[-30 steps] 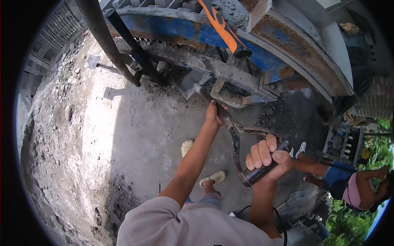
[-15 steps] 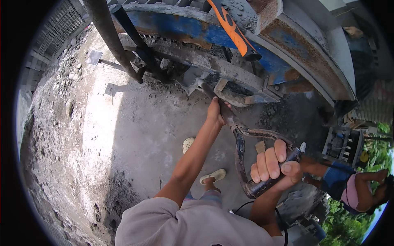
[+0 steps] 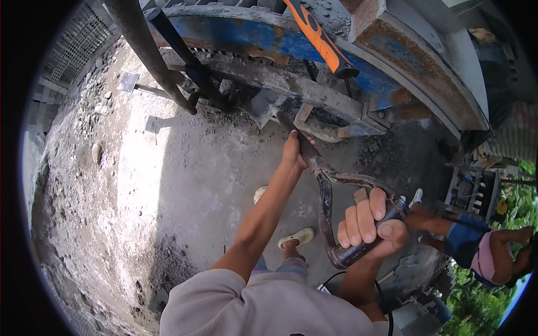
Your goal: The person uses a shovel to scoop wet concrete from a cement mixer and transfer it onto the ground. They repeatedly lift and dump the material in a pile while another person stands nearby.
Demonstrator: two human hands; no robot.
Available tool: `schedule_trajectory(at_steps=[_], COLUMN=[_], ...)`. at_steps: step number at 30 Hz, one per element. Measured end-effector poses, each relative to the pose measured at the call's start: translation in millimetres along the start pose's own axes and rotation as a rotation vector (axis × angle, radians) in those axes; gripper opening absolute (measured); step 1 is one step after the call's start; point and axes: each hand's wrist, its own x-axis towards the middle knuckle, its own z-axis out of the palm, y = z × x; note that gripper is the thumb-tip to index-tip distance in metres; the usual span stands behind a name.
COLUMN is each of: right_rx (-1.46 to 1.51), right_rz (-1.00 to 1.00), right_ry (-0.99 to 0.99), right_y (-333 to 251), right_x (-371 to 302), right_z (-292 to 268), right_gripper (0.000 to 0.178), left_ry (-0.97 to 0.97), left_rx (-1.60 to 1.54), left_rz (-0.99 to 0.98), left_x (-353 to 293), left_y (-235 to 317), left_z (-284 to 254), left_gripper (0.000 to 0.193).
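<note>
A shovel (image 3: 321, 164) with a dark D-shaped handle slants across the middle of the head view. My left hand (image 3: 295, 152) is closed around its shaft. My right hand (image 3: 367, 224) wraps round the black crossbar of the handle, fingers curled and thumb over. The shovel's grey metal blade (image 3: 261, 109) lies under the edge of a dusty machine frame (image 3: 291, 89), touching or close to the ground there. Grey powdery material sits around the blade; its tip is partly hidden by the frame.
Above the frame runs a blue rusty machine panel (image 3: 241, 38), with an orange-and-black tool handle (image 3: 322, 42) jutting over it. Two dark bars (image 3: 148, 53) lean at upper left, near a small flat plate on a rod (image 3: 129, 83). Another person (image 3: 476, 243) stands at the right.
The shovel and both my hands have hardly moved. The view has shifted slightly, and the person at the right has moved a little.
</note>
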Motion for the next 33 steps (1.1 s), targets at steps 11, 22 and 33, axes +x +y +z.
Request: schedule_trajectory(at_steps=[11,22,33], right_rx=[-0.004,0.003,-0.081], right_rz=[0.005,-0.133,0.003], right_ry=[0.251,0.365,0.304], right_y=[53.9,-4.8,-76.0], right_x=[35.7,12.9,-13.1], right_z=[-50.0,-47.0,-71.0], right_gripper=[0.014,0.009,0.013], left_ry=[0.108,-0.003,0.049], left_rx=[0.071,-0.139,-0.174], left_rz=[-0.032,-0.158,-0.045], left_x=[77.2,17.8,25.9], left_y=[52.6,-18.9,-89.3], left_z=[-45.9,-1.8,27.7], left_gripper=[0.028,0.036,0.046])
